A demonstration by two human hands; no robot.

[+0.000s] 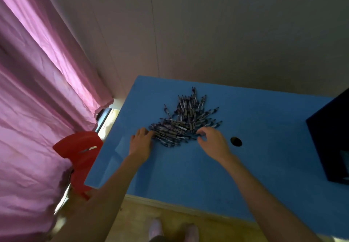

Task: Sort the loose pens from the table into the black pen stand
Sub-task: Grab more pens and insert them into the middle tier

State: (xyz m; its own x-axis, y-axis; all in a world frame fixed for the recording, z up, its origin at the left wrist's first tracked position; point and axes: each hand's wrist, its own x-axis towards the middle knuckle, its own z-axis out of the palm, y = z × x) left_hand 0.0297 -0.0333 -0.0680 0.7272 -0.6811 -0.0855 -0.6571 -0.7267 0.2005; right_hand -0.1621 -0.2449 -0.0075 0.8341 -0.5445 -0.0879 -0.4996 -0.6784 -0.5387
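Observation:
A heap of several dark pens (186, 120) lies fanned out on the blue table (188, 175). My left hand (140, 143) rests flat at the heap's left end, its fingertips touching the nearest pens. My right hand (213, 141) hovers at the heap's near right edge. Its fingers are bent down onto the pens, and the thumb stays apart from them with nothing held. A black box-shaped stand (329, 139) sits at the table's right edge, partly cut off by the frame.
A round hole (236, 141) opens in the tabletop just right of my right hand. A red plastic chair (79, 153) stands by the table's left side, with a pink curtain (37, 90) behind it. The table's far edge meets a plain wall.

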